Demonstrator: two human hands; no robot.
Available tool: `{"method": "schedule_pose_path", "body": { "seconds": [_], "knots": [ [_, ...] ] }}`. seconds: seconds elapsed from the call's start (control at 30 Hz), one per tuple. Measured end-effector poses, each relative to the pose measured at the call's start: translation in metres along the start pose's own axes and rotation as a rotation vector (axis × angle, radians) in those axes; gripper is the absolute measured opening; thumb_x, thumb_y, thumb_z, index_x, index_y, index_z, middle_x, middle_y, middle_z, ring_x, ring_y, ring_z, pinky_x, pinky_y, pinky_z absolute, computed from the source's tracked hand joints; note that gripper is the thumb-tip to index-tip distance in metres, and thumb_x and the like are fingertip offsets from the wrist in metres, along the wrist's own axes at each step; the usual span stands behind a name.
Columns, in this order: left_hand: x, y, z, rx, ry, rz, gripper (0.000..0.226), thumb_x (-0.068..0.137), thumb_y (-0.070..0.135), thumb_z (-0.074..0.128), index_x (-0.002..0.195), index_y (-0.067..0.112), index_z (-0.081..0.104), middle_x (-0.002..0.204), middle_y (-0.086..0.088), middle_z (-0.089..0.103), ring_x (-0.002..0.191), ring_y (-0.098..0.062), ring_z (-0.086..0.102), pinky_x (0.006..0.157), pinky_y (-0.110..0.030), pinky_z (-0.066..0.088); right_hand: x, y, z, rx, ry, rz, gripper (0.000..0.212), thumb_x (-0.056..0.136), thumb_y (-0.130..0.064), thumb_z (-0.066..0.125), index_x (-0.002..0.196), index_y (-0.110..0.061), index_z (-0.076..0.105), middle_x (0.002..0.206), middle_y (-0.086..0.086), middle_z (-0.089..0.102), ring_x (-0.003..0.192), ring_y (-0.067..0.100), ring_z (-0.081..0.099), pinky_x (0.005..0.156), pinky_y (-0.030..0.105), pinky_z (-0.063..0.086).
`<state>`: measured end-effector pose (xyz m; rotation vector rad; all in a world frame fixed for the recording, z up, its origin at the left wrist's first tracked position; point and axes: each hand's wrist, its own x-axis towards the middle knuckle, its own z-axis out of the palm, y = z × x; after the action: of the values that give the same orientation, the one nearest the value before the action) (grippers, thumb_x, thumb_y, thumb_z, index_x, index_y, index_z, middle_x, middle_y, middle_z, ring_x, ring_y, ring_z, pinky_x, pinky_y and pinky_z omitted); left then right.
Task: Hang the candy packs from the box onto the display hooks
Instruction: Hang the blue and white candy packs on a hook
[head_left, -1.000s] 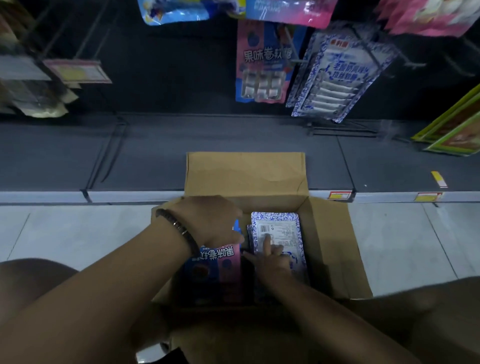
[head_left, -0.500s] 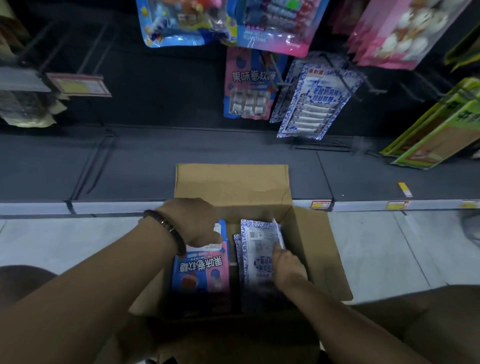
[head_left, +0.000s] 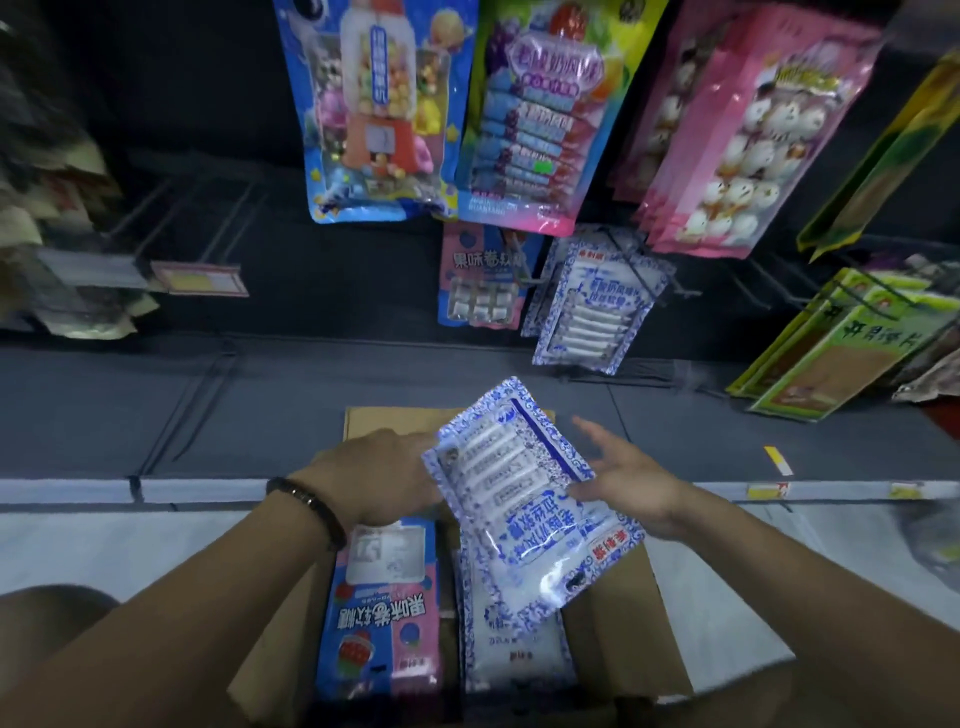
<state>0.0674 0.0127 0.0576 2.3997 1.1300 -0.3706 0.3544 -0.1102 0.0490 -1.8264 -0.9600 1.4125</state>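
A blue-and-white candy pack (head_left: 519, 493) is held tilted above the open cardboard box (head_left: 649, 629). My left hand (head_left: 379, 478) grips its left edge. My right hand (head_left: 623, 478) holds the right edge under the thumb, its fingers spread. In the box lie a pink-and-blue pack (head_left: 379, 613) on the left and more blue-and-white packs (head_left: 509, 649) beside it. On the display hooks behind the box hang matching blue-and-white packs (head_left: 592, 306), with a pink-and-blue pack (head_left: 480, 280) to their left.
Larger candy bags (head_left: 379, 104) hang on the row above. Green packs (head_left: 831, 353) lean at the right. Bare hooks (head_left: 208, 208) and a price tag (head_left: 202, 278) are at the left. The dark shelf base (head_left: 208, 410) meets the tiled floor (head_left: 130, 540).
My right hand has lifted a blue-and-white pack out of the box, and my left hand has come up from the pink-and-blue pack to take its left edge. The camera has tilted upward.
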Motion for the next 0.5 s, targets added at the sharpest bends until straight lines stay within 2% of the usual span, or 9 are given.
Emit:
{"method": "schedule_pose_path", "body": {
  "seconds": [0.03, 0.1, 0.17, 0.23, 0.33, 0.37, 0.43, 0.47, 0.5],
  "knots": [
    [0.001, -0.002, 0.002, -0.066, 0.085, -0.022, 0.104, 0.063, 0.098, 0.04, 0.154, 0.049, 0.034, 0.149, 0.0, 0.051, 0.134, -0.034, 0.054, 0.104, -0.048, 0.051, 0.001, -0.007, 0.001, 0.051, 0.002, -0.031, 0.073, 0.095, 0.011, 0.07, 0.145, -0.036, 0.045, 0.13, 0.011, 0.075, 0.108, 0.028, 0.078, 0.086, 0.048, 0.065],
    [0.001, -0.006, 0.005, -0.082, 0.296, -0.036, 0.106, 0.07, 0.095, 0.045, 0.161, 0.047, 0.022, 0.159, -0.004, 0.037, 0.143, -0.039, 0.043, 0.11, -0.056, 0.047, 0.006, -0.015, 0.007, 0.069, -0.026, -0.079, 0.051, 0.097, 0.01, 0.067, 0.141, -0.015, 0.063, 0.131, 0.011, 0.075, 0.114, 0.031, 0.076, 0.101, 0.057, 0.059],
    [0.001, -0.004, 0.003, -0.035, 0.496, 0.034, 0.106, 0.082, 0.075, 0.066, 0.167, 0.036, 0.017, 0.172, -0.014, 0.016, 0.155, -0.042, 0.023, 0.12, -0.059, 0.037, 0.009, -0.026, 0.014, 0.07, -0.07, -0.147, 0.044, 0.099, 0.008, 0.065, 0.138, -0.013, 0.068, 0.127, 0.007, 0.077, 0.117, 0.029, 0.075, 0.106, 0.055, 0.056],
    [0.0, 0.001, -0.003, -0.027, 0.623, 0.16, 0.105, 0.084, 0.06, 0.077, 0.168, 0.033, 0.021, 0.175, -0.016, 0.004, 0.161, -0.04, 0.01, 0.125, -0.055, 0.028, 0.01, -0.036, 0.022, 0.055, -0.112, -0.211, 0.04, 0.101, 0.005, 0.065, 0.135, -0.013, 0.069, 0.126, 0.003, 0.078, 0.116, 0.023, 0.075, 0.102, 0.046, 0.059],
    [0.003, 0.005, -0.008, -0.076, 0.654, 0.299, 0.097, 0.082, 0.056, 0.082, 0.163, 0.041, 0.032, 0.177, -0.009, 0.003, 0.164, -0.031, 0.004, 0.128, -0.049, 0.025, 0.01, -0.043, 0.03, -0.152, -0.105, -0.293, 0.032, 0.103, -0.001, 0.066, 0.131, -0.015, 0.072, 0.122, -0.01, 0.078, 0.113, 0.001, 0.073, 0.092, 0.023, 0.059],
    [0.004, 0.006, -0.008, -0.07, 0.647, 0.311, 0.095, 0.081, 0.058, 0.082, 0.162, 0.043, 0.034, 0.177, -0.006, 0.004, 0.164, -0.029, 0.003, 0.129, -0.05, 0.023, 0.011, -0.044, 0.032, -0.273, -0.087, -0.334, 0.029, 0.104, -0.006, 0.066, 0.13, -0.016, 0.074, 0.122, -0.013, 0.077, 0.113, -0.003, 0.071, 0.093, 0.022, 0.059],
    [0.007, 0.005, -0.006, 0.083, 0.675, 0.289, 0.092, 0.078, 0.067, 0.077, 0.159, 0.045, 0.038, 0.177, -0.003, 0.008, 0.164, -0.03, 0.005, 0.128, -0.06, 0.018, 0.012, -0.049, 0.035, -0.571, -0.028, -0.426, 0.027, 0.105, -0.021, 0.067, 0.131, -0.023, 0.075, 0.13, -0.013, 0.075, 0.12, 0.001, 0.068, 0.106, 0.035, 0.055],
    [0.007, 0.006, -0.008, 0.177, 0.683, 0.274, 0.089, 0.075, 0.071, 0.073, 0.155, 0.045, 0.042, 0.176, -0.001, 0.016, 0.163, -0.03, 0.012, 0.125, -0.063, 0.018, 0.011, -0.053, 0.036, -0.691, -0.007, -0.447, 0.028, 0.104, -0.028, 0.068, 0.132, -0.027, 0.074, 0.134, -0.014, 0.073, 0.123, 0.004, 0.066, 0.109, 0.038, 0.052],
    [0.008, 0.007, -0.01, 0.232, 0.663, 0.268, 0.081, 0.075, 0.073, 0.07, 0.149, 0.046, 0.049, 0.171, 0.002, 0.031, 0.158, -0.027, 0.027, 0.121, -0.06, 0.022, 0.008, -0.058, 0.038, -0.756, 0.004, -0.458, 0.029, 0.104, -0.033, 0.067, 0.133, -0.031, 0.073, 0.136, -0.014, 0.072, 0.125, 0.007, 0.065, 0.11, 0.038, 0.051]
  ]
}}
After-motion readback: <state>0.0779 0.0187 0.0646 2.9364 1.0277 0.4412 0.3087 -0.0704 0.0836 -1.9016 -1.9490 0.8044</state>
